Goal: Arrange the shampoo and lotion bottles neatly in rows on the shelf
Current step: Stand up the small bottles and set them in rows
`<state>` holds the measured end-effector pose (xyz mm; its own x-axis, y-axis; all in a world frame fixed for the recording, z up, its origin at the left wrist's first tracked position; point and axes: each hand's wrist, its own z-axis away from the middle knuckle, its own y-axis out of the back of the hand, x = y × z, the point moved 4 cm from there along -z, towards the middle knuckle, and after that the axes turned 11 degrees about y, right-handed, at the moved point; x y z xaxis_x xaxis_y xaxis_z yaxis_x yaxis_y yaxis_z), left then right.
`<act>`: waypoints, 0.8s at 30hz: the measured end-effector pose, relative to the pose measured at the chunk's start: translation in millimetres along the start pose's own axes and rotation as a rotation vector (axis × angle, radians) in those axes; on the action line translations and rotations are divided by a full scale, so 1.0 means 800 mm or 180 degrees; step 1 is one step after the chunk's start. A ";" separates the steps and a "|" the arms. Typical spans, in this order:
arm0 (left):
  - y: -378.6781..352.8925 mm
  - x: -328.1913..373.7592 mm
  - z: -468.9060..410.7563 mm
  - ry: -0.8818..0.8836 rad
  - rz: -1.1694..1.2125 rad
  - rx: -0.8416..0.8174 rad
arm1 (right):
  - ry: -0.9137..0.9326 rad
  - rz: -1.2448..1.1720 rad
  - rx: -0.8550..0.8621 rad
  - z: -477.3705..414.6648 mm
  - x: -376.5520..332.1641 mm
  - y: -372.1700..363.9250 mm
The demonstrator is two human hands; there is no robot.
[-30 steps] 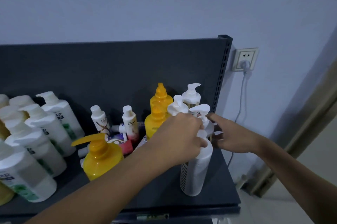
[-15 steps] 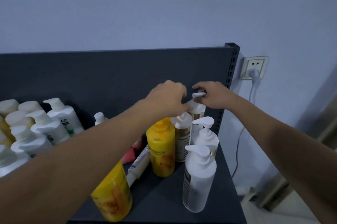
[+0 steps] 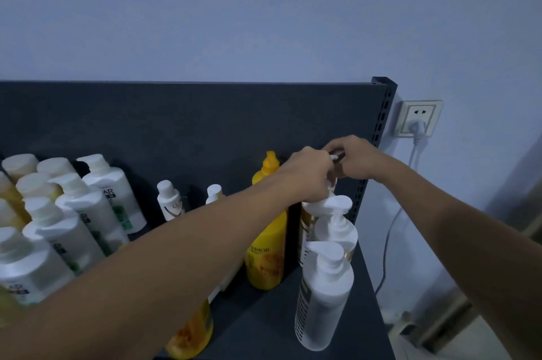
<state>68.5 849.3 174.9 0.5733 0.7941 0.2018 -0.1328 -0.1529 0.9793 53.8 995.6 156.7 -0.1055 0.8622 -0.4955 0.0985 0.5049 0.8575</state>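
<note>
- At 5 o'clock, nearest to us, a smooth white pump bottle [image 3: 322, 298] stands upright on the matte dark shelf [image 3: 264, 327].
- At 9 o'clock we see rounded white flip-cap bottles [image 3: 85, 213] in rows. A glossy yellow bottle [image 3: 268, 245] stands at 6 o'clock.
- At 3 o'clock our left hand [image 3: 308, 178] curls its fingers round the pump top of the gold-labelled bottle [image 3: 305, 227].
- Just behind, our right hand [image 3: 356, 159] pinches the white nozzle of the rear pump bottle [image 3: 333, 158].

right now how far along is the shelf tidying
Done: white flip-cap bottles stand in rows at left. In hand: left hand and right hand grip the rear pump bottle at its top. Left: yellow bottles and small bottles in the middle, unaligned.
</note>
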 end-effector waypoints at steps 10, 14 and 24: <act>0.085 -0.075 0.063 0.0197 0.0260 0.0300 | 0.0478 0.0482 0.0668 0.051 -0.095 0.047; 0.106 -0.149 0.178 0.0471 -0.0055 0.0047 | 0.0928 0.0405 0.0041 0.073 -0.168 0.020; 0.024 -0.223 0.283 0.1200 0.0140 0.0636 | 0.0434 0.1365 -0.0499 0.036 -0.218 -0.074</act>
<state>146.9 571.3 162.1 0.2300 0.9381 0.2590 0.0300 -0.2728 0.9616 95.1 816.6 188.6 -0.2177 0.9728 -0.0786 0.0120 0.0832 0.9965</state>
